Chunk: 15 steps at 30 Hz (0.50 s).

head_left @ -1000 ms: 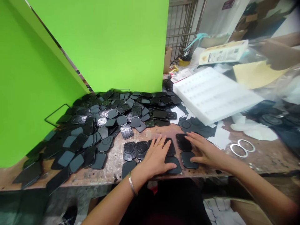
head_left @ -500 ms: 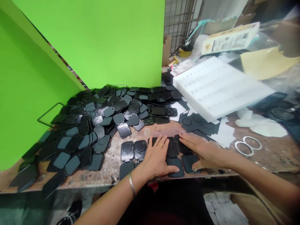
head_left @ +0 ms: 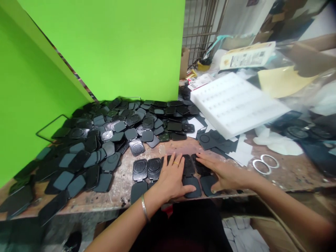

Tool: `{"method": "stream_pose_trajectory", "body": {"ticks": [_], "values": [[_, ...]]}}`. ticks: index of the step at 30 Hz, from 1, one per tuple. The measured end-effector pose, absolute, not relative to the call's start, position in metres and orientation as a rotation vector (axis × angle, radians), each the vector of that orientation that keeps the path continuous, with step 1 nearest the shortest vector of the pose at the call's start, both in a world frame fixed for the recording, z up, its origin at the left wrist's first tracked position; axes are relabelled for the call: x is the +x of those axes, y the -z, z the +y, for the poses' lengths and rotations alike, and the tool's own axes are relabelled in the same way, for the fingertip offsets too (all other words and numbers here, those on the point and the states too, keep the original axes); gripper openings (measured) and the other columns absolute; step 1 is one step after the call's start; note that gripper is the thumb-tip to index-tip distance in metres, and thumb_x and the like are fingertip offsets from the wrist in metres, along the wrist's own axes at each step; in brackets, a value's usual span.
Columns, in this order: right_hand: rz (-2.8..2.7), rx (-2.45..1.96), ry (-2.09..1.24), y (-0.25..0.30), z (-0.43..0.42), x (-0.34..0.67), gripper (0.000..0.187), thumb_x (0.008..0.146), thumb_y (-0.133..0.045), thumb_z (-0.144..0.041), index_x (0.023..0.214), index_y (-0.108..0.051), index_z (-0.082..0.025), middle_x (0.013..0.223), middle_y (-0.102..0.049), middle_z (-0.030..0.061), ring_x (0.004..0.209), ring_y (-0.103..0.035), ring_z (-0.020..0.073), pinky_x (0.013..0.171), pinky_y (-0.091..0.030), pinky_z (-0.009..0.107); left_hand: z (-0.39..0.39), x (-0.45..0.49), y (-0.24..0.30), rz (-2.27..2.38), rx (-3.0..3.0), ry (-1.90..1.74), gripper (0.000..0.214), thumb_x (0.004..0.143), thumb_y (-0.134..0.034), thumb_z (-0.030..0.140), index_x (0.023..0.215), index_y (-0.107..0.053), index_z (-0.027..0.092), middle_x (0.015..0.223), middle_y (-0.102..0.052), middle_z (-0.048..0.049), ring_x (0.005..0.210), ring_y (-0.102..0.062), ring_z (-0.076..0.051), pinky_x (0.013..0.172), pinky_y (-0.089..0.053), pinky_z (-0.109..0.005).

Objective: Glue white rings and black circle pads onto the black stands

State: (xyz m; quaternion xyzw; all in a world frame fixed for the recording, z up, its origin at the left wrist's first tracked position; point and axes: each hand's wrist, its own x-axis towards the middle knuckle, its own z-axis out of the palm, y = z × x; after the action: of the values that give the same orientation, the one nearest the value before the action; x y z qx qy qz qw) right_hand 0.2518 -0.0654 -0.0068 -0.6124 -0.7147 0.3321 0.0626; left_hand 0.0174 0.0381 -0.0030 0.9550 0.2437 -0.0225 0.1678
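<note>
A row of black hinged plates, laid unfolded, runs along the bench's near edge. Their far halves have a grid and ring pattern, as on the leftmost plate (head_left: 140, 169); the near halves are smooth. My left hand (head_left: 170, 178) lies flat with fingers stretched over the plates in mid-row, partly hiding them. My right hand (head_left: 223, 176) rests on the rightmost plate (head_left: 208, 184), its fingers reaching over the patterned half and its thumb on the smooth half. Both hands are open. Beyond them spreads a large heap of similar black plates (head_left: 90, 159).
Green panels (head_left: 126, 49) rise behind the heap. To the right sit a white foam block (head_left: 238, 105), dark cards (head_left: 210, 140), white paper pieces (head_left: 243, 150) and two pale rings (head_left: 261, 167). A wire loop (head_left: 49, 124) juts out at left. The worn wooden bench (head_left: 115, 189) ends near my body.
The camera view has shifted slightly, so the scene sits a little further left. Both hands keep their places on the plates, with no clear movement.
</note>
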Motion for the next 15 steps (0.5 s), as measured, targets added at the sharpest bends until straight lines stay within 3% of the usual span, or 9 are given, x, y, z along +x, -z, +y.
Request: {"method": "stream_pose_trajectory", "body": {"ticks": [7, 10, 12, 13, 15], "values": [[-2.095, -1.826, -1.045, 0.002, -0.058, 0.247, 0.113, 0.06, -0.084, -0.036, 0.154, -0.027, -0.012, 0.162, -0.012, 0.0181, 0.15, -0.011, 0.0325, 0.122, -0.015, 0.047, 0.036, 0.019, -0.009, 0.73, 2.725, 0.207, 0.1, 0.075, -0.068, 0.059, 0.151, -0.029, 0.006, 0.16, -0.02, -0.0201, 0.148, -0.011, -0.039, 0.118, -0.01, -0.06], [-2.053, -1.815, -0.957, -0.006, -0.061, 0.246, 0.106, 0.06, -0.085, -0.031, 0.152, -0.034, -0.014, 0.162, -0.016, 0.0166, 0.15, -0.011, 0.0326, 0.121, -0.017, 0.048, 0.036, 0.015, -0.006, 0.704, 2.724, 0.149, 0.088, 0.081, -0.067, 0.048, 0.151, -0.03, 0.009, 0.161, -0.019, -0.0197, 0.148, -0.011, -0.037, 0.118, -0.013, -0.06], [-1.983, -1.768, -0.805, -0.011, -0.065, 0.249, 0.089, 0.066, -0.081, -0.028, 0.147, -0.045, -0.019, 0.16, -0.025, 0.0144, 0.148, -0.022, 0.0311, 0.118, -0.025, 0.047, 0.036, 0.006, -0.003, 0.664, 2.711, 0.029, 0.076, 0.085, -0.063, 0.038, 0.15, -0.033, 0.012, 0.161, -0.022, -0.0185, 0.148, -0.014, -0.035, 0.118, -0.018, -0.06], [-1.921, -1.747, -0.715, -0.012, -0.067, 0.253, 0.072, 0.072, -0.076, -0.027, 0.14, -0.053, -0.02, 0.155, -0.037, 0.014, 0.142, -0.035, 0.0294, 0.114, -0.033, 0.045, 0.037, -0.001, -0.002, 0.643, 2.698, -0.06, 0.07, 0.087, -0.06, 0.035, 0.15, -0.035, 0.015, 0.16, -0.025, -0.0173, 0.148, -0.017, -0.034, 0.117, -0.021, -0.059], [-1.744, -1.775, -0.528, -0.011, -0.073, 0.268, 0.034, 0.082, -0.063, -0.025, 0.115, -0.069, -0.02, 0.126, -0.065, 0.0121, 0.114, -0.061, 0.0241, 0.096, -0.049, 0.038, 0.038, -0.017, -0.002, 0.627, 2.654, -0.274, 0.058, 0.091, -0.054, 0.033, 0.146, -0.041, 0.021, 0.156, -0.036, -0.0142, 0.146, -0.027, -0.032, 0.114, -0.031, -0.056]]}}
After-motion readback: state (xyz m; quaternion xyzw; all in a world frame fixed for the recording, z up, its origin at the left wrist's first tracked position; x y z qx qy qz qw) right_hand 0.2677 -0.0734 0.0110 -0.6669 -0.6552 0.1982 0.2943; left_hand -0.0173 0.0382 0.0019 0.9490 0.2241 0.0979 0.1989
